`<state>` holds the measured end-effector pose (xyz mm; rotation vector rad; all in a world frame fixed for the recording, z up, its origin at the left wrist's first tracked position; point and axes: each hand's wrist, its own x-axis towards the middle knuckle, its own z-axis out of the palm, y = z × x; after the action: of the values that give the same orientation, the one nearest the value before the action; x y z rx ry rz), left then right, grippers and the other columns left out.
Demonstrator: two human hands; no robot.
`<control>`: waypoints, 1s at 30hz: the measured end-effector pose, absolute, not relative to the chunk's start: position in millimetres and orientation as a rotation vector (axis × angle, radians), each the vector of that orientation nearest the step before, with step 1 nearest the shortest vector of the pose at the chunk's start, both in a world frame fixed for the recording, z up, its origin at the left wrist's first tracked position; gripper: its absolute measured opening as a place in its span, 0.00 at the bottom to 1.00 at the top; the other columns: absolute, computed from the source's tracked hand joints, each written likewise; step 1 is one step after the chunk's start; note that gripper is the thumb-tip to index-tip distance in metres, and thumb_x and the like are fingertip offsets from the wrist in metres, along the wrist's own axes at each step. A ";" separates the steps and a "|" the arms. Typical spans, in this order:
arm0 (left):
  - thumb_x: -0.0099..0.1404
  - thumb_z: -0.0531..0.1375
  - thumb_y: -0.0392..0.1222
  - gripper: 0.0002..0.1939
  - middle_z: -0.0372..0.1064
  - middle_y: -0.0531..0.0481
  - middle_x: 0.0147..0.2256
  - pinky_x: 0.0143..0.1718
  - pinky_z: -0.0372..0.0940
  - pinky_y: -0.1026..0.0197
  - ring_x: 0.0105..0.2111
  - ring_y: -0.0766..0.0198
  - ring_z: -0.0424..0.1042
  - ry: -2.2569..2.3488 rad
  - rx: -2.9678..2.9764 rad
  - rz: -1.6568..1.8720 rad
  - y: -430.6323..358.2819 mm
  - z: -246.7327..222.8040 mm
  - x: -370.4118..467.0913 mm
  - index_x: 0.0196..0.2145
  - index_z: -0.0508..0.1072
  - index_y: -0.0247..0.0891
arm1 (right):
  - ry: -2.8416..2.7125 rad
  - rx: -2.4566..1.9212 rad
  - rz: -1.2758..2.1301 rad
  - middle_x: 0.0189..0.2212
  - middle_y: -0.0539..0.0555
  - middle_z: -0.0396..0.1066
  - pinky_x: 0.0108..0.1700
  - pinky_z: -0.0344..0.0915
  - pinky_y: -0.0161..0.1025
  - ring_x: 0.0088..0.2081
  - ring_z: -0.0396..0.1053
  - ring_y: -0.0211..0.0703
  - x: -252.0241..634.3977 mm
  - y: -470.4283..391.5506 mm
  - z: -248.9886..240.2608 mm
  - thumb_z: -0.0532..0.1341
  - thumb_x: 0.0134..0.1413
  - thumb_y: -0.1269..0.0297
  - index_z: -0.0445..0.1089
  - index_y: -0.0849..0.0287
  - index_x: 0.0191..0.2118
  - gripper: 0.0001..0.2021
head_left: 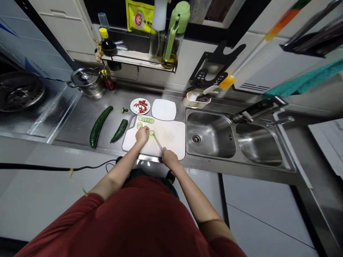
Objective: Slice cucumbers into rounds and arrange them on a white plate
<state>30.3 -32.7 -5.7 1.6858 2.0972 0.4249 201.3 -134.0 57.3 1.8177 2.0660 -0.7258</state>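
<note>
My right hand is wrapped round the handle of a knife, its blade pointing away from me over the white cutting board. A single cucumber slice lies at the blade's tip. My left hand is closed, fingers curled, on the left part of the board; what it holds, if anything, is hidden. Just beyond its fingers are a few loose cucumber slices. A row of overlapping cucumber slices runs along the board's far edge. Left of the board lie a cut cucumber and a whole cucumber.
Behind the board stand a plate of chopped red pieces and a white plate. Small cucumber ends lie nearby. A double sink is at right, a lidded pot at back left, and a bottle rack above.
</note>
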 end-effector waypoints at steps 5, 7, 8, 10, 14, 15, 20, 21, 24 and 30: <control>0.65 0.52 0.41 0.10 0.71 0.48 0.41 0.37 0.59 0.62 0.39 0.61 0.69 2.098 1.682 0.406 -32.3 -5.4 30.4 0.40 0.72 0.45 | 2.096 1.813 -0.711 0.39 0.65 0.72 0.39 0.65 0.41 0.42 0.73 0.52 196.3 -126.4 53.2 0.48 0.60 0.73 0.61 0.64 0.48 0.12; 0.65 0.52 0.41 0.10 0.71 0.48 0.41 0.37 0.59 0.62 0.39 0.61 0.69 2.094 1.685 0.409 -32.1 -4.9 30.3 0.40 0.72 0.45 | 2.102 1.820 -0.710 0.39 0.65 0.72 0.40 0.65 0.41 0.42 0.73 0.52 193.7 -122.7 51.6 0.47 0.60 0.73 0.61 0.64 0.48 0.12; 0.65 0.52 0.41 0.10 0.71 0.48 0.41 0.37 0.59 0.61 0.39 0.60 0.69 2.092 1.687 0.411 -32.0 -4.5 30.2 0.40 0.72 0.45 | 2.102 1.822 -0.711 0.39 0.66 0.72 0.40 0.65 0.41 0.42 0.72 0.51 192.6 -120.9 51.2 0.47 0.60 0.74 0.61 0.64 0.48 0.12; 0.65 0.52 0.42 0.09 0.71 0.48 0.41 0.37 0.59 0.61 0.39 0.60 0.69 2.089 1.688 0.414 -32.1 -3.4 30.3 0.40 0.72 0.45 | 2.106 1.820 -0.711 0.39 0.65 0.72 0.40 0.65 0.41 0.42 0.72 0.51 190.7 -117.6 51.1 0.47 0.59 0.75 0.61 0.64 0.48 0.13; 0.65 0.52 0.42 0.10 0.71 0.48 0.42 0.38 0.60 0.61 0.40 0.60 0.69 2.099 1.676 0.391 -32.7 -0.6 31.3 0.40 0.72 0.45 | 2.114 1.813 -0.711 0.40 0.65 0.72 0.40 0.66 0.41 0.43 0.72 0.52 188.8 -113.5 53.0 0.47 0.58 0.76 0.61 0.65 0.48 0.13; 0.65 0.52 0.42 0.10 0.71 0.48 0.42 0.38 0.60 0.61 0.41 0.60 0.69 2.102 1.672 0.381 -32.9 0.1 31.5 0.40 0.72 0.45 | 2.114 1.813 -0.715 0.40 0.65 0.72 0.40 0.66 0.41 0.43 0.72 0.52 188.7 -113.2 53.7 0.47 0.58 0.76 0.61 0.65 0.48 0.13; 0.65 0.52 0.42 0.11 0.71 0.48 0.42 0.38 0.61 0.61 0.41 0.60 0.69 2.101 1.666 0.367 -32.8 0.9 31.3 0.40 0.72 0.46 | 2.107 1.808 -0.722 0.40 0.65 0.72 0.40 0.65 0.41 0.43 0.72 0.52 191.7 -119.1 56.8 0.48 0.58 0.76 0.61 0.64 0.48 0.14; 0.65 0.52 0.42 0.11 0.71 0.48 0.42 0.38 0.61 0.61 0.41 0.60 0.69 2.098 1.669 0.374 -32.6 0.5 31.0 0.40 0.72 0.46 | 2.097 1.808 -0.721 0.40 0.65 0.72 0.41 0.65 0.41 0.43 0.72 0.51 193.2 -121.7 57.4 0.48 0.58 0.76 0.61 0.64 0.48 0.13; 0.64 0.52 0.42 0.10 0.71 0.49 0.41 0.37 0.61 0.61 0.40 0.60 0.69 2.094 1.677 0.392 -32.3 -0.7 30.3 0.40 0.72 0.46 | 2.066 1.805 -0.719 0.40 0.65 0.72 0.41 0.65 0.40 0.43 0.72 0.51 198.2 -130.2 59.2 0.48 0.59 0.74 0.62 0.64 0.48 0.13; 0.64 0.53 0.43 0.10 0.71 0.48 0.41 0.37 0.60 0.60 0.39 0.60 0.70 2.092 1.674 0.397 -32.2 -1.2 29.9 0.40 0.72 0.45 | 2.056 1.802 -0.733 0.40 0.65 0.72 0.41 0.65 0.39 0.44 0.72 0.50 200.3 -132.3 59.8 0.49 0.59 0.73 0.62 0.64 0.49 0.13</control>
<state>29.9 -32.2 -1.2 1.6744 2.0923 0.3974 200.3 -132.3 59.8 1.8023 2.0559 -0.7334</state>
